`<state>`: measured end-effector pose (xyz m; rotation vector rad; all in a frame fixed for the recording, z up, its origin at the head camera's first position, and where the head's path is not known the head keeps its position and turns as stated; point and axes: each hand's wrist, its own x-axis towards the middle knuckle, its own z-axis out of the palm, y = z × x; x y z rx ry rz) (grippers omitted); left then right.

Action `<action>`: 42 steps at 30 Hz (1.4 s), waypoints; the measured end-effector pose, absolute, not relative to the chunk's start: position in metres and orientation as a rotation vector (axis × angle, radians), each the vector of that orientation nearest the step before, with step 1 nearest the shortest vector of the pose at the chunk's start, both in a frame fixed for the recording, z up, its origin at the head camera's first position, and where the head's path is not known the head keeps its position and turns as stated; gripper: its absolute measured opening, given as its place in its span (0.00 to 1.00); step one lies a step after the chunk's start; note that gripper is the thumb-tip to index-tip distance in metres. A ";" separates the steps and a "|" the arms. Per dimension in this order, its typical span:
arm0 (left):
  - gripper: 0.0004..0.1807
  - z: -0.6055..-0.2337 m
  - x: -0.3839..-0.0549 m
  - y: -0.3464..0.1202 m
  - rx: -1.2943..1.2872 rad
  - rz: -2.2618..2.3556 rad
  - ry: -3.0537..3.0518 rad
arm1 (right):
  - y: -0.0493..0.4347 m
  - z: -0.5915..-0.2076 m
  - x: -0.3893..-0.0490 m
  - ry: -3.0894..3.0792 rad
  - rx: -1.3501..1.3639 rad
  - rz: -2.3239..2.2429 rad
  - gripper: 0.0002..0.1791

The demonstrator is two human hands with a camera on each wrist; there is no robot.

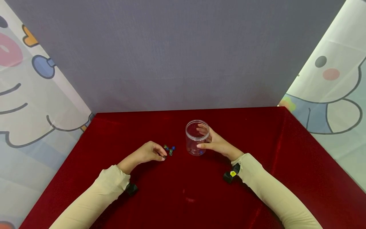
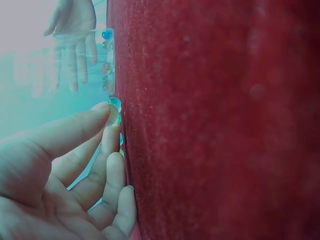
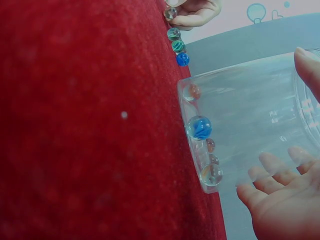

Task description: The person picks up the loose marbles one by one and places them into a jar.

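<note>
Between thumb and fingertips of my left hand [image 1: 145, 153] a clear glass marble [image 3: 171, 13] is pinched, close over the red cloth. Just beyond those fingers lie several loose marbles [image 1: 170, 152], green and blue. My right hand [image 1: 218, 145] holds a clear plastic jar [image 1: 192, 142] upright, thumb at the front and fingers round the far side. The jar has no lid on its mouth. Inside, on its bottom, the right wrist view shows a blue marble [image 3: 200, 128], an orange-streaked marble [image 3: 192, 92] and other clear ones.
Red velvety cloth [image 1: 171, 197] covers the table. A grey panel [image 1: 183, 57] rises behind its far edge, and cartoon-printed sheets [image 1: 328, 79] hang at both sides. Dark wrist cameras [image 1: 131, 189] are strapped below both sleeves.
</note>
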<state>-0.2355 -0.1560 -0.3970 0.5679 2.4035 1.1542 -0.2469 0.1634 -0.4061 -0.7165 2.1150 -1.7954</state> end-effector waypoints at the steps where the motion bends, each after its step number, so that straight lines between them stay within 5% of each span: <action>1: 0.07 -0.397 -0.235 -0.156 0.571 1.156 2.404 | 0.163 -0.406 -0.247 2.116 -0.716 -1.795 0.50; 42: 0.08 -0.390 -0.234 -0.153 0.606 1.276 2.408 | 0.165 -0.409 -0.247 2.124 -0.725 -1.789 0.50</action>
